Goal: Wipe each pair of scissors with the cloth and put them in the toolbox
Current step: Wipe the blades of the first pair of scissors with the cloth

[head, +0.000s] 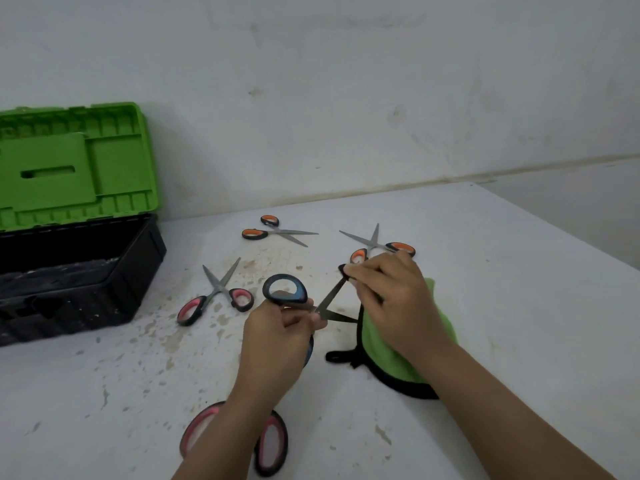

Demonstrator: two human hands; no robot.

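My left hand [280, 336] grips a pair of blue-handled scissors [285, 291] near the pivot, with the blades spread open above the table. My right hand [391, 292] holds the green cloth with black trim [388, 355] and pinches its edge round the tip of the upper blade. The lower blade points right into the cloth. On the table lie two orange-handled scissors [273, 232] [377, 245] and two pink-handled scissors [218, 294] [235, 438], the nearer partly hidden under my left forearm. The toolbox [76, 271], black with a raised green lid, stands at the left.
The white table [502, 289] is stained and speckled around its middle. It ends at a far edge along a white wall and at a right edge beyond the cloth. The raised green lid [72, 164] leans against the wall.
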